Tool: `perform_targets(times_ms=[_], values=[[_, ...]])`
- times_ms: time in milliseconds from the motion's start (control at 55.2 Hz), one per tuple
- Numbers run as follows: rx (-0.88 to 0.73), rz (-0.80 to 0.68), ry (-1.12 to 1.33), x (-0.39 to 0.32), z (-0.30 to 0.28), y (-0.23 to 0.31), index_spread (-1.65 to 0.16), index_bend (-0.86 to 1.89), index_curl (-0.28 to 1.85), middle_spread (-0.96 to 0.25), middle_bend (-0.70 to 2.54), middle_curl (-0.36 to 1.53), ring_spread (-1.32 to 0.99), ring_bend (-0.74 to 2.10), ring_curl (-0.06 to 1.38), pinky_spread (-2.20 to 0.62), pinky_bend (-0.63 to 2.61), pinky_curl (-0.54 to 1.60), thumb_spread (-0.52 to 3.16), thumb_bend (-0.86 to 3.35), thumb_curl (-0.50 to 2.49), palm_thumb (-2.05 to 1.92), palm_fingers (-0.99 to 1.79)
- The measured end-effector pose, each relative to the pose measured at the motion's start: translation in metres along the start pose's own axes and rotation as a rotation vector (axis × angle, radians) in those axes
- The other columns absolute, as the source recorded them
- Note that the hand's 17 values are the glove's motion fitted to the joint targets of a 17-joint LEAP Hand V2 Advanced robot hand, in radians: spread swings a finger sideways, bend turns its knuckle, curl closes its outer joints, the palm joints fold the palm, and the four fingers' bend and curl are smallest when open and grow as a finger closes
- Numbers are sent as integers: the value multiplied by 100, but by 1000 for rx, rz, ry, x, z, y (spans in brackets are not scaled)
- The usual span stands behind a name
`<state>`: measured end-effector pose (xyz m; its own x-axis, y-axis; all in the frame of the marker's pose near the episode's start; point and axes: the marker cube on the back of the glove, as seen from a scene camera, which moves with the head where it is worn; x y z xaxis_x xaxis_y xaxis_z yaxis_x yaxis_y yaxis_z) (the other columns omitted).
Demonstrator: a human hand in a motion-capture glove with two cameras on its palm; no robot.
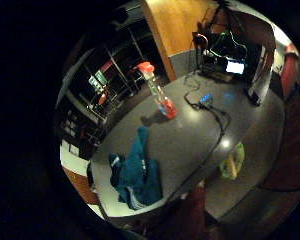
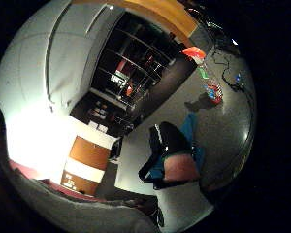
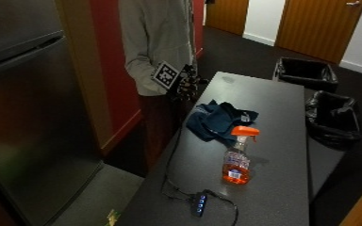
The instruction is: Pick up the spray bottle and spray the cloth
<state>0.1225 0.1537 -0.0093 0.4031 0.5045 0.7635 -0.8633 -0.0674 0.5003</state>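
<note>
The gloved right hand (image 3: 186,84) hangs at the person's side by the table's (image 3: 275,155) far left edge, fingers down; its grip looks released, holding nothing. The spray bottle (image 3: 239,156) stands upright well apart, nearer than the crumpled blue cloth (image 3: 217,120). Two black bins (image 3: 332,115) sit on the dark floor right of the table.

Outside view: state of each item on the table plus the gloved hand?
Clear spray bottle with orange trigger and orange liquid: upright on the dark grey table, partly filled, untouched.
Dark blue cloth: crumpled on the table, apart from the bottle.
Black-gloved right hand: at the table's far edge beside the cloth, holding nothing; finger pose unclear.
Black cable hub with blue lights: lit, lying near the table's near end.
</note>
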Motion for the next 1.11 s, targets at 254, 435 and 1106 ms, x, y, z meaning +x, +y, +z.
perform_targets(times_ms=[254,435,1106], values=[[-29,66,-161,33,52,-28,-33,9,17,-3,27,35,0,42,32,14,44,37,96,-3,43,74,20],[93,143,-295,52,104,-63,-30,10,16,-4,28,36,0,44,32,12,44,37,95,-3,43,74,18],[-66,455,-429,66,236,-141,-31,13,18,-5,31,37,-3,49,32,9,42,35,92,-3,41,70,25]])
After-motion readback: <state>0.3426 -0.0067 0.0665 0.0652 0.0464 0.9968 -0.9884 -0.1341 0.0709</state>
